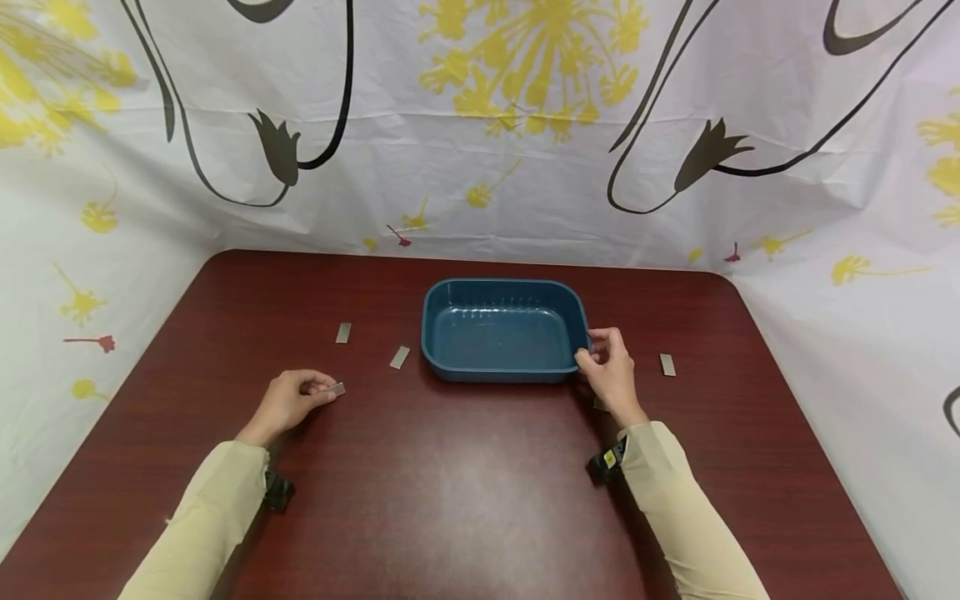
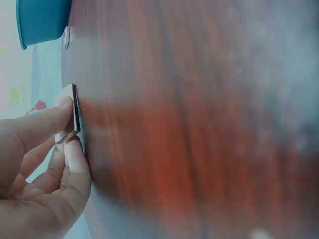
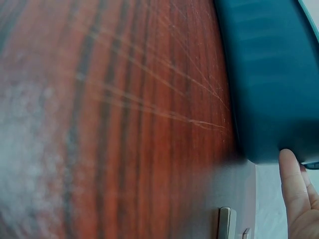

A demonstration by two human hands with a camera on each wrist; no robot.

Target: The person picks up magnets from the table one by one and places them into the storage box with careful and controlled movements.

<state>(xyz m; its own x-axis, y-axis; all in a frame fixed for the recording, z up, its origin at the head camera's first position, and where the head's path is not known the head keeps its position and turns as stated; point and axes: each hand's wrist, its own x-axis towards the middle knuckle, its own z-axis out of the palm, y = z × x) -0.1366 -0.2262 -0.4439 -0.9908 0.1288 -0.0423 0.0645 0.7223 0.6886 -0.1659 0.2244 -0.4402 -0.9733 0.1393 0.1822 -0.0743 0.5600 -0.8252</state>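
Metal tab (image 1: 338, 389) at the fingertips of left hand (image 1: 285, 404) in the head view, pinched between thumb and curled fingers, with long axis running roughly from nine to three o'clock. From there, well apart, between two and three o'clock: blue box (image 1: 502, 337), long axis likewise nine to three. Inside the box, only glossy floor to be seen, with no tab on it. At the box's right end, near four o'clock, right hand (image 1: 613, 375), apparently pinching the rim between thumb and fingers. Nearer to the left hand: upper tab (image 1: 343, 332) at twelve o'clock and slanted tab (image 1: 400, 357) at two, the latter just beside the box. Out past the right hand, near three o'clock, far-right tab (image 1: 667, 365); partly hidden by that same hand, half-covered tab (image 1: 600, 405).

In the left wrist view, metal tab seen with long axis close to twelve-and-six, thumb on broad face, fingers behind, dark edge turned toward three o'clock. Box at about half past eleven from it. No telling whether metal tab and table (image 2: 174, 124) touch.

In the right wrist view, outer box wall toward two o'clock; at four, a straight-looking digit set against it. Grip of the remaining digits impossible to tell from here. Two tabs on the table at five.
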